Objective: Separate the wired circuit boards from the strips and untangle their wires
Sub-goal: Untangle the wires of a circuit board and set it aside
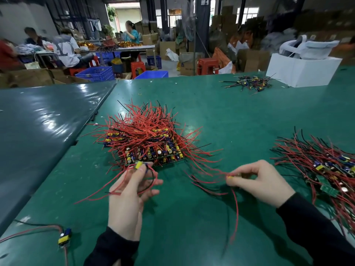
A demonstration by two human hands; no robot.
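Near edge, L: 1 loose board [65,239] w/ red/black leads, on green table [192,217], well clear of both hands. L hand [127,196]: thumb + fingers pinched on 1 small board [138,164], its wires looped over the palm. R hand [262,184]: fingertips pinched on 2nd board [230,177], red leads trailing down. Just beyond L hand: main pile [148,139], boards in strips under tangled red wire, count n/a. R edge: sorted pile [324,166]. Far R: small heap [250,83] beside white box [301,71]. Background: 3–4 people seated, blurred.
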